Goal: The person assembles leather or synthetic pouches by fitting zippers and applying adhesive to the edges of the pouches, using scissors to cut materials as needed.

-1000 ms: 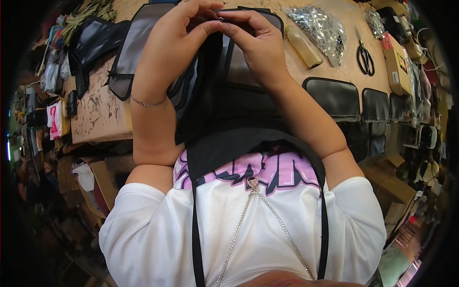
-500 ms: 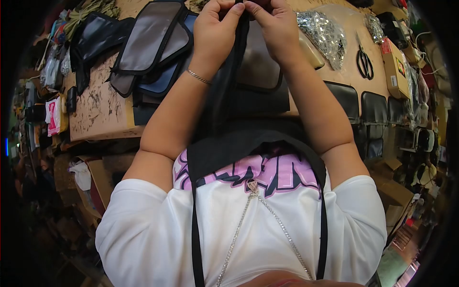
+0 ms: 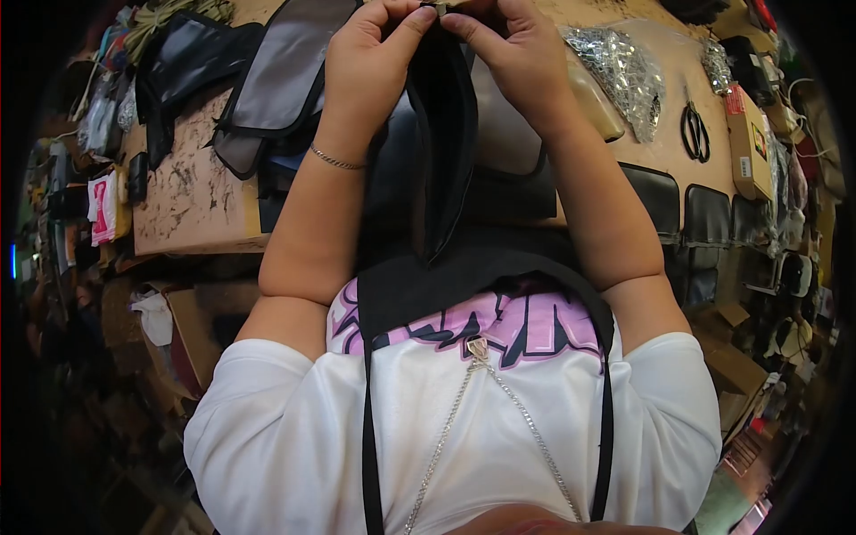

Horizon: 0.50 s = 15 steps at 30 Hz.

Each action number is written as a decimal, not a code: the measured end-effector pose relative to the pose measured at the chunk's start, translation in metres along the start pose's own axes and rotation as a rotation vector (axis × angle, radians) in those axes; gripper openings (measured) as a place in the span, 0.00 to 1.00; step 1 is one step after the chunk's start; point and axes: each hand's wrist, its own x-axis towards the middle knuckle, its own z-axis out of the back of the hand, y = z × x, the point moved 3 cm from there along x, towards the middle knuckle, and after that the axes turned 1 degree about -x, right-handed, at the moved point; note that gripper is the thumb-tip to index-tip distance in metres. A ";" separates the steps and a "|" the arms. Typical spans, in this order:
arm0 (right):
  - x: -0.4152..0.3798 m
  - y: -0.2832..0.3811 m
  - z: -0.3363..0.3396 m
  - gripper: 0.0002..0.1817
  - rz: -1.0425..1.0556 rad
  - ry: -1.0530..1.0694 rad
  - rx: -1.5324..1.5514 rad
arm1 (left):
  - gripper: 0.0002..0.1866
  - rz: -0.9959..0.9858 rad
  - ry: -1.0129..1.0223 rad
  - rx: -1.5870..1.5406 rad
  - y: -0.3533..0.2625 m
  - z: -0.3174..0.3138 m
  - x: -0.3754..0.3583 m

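At the top edge of the view, my left hand point(image 3: 370, 76) and my right hand point(image 3: 526, 71) come close together, thumbs and fingers closed. Between their fingertips shows a small brass-coloured metal piece point(image 3: 441, 8) at the upper end of a long black pouch point(image 3: 437, 205). The pouch hangs toward my apron, its sides parted into a narrow dark gap. Grey panels with black edging point(image 3: 290, 67) lie beside my left wrist, stacked on one another. Another brownish-grey panel point(image 3: 504, 134) lies beneath my right hand, partly covered by it.
Black-handled scissors point(image 3: 694, 134) and a clear bag of shiny metal parts point(image 3: 620, 76) lie right of my arm. A cardboard box point(image 3: 747, 147) stands farther right. Small black panels point(image 3: 651, 196) line the table's front edge. A black cut piece point(image 3: 192, 62) lies at left.
The black pouch, narrow and folded before, now has its sides parted. The metal piece has come into view between my fingertips. My hands have shifted slightly, with my left hand farther left.
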 end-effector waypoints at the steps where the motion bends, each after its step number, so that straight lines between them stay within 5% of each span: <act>1: 0.000 0.001 -0.003 0.12 0.016 -0.007 -0.014 | 0.04 -0.001 0.002 -0.017 0.001 0.002 0.000; 15: -0.005 0.017 -0.017 0.07 0.246 -0.131 -0.415 | 0.08 -0.042 -0.087 0.004 0.027 0.016 -0.004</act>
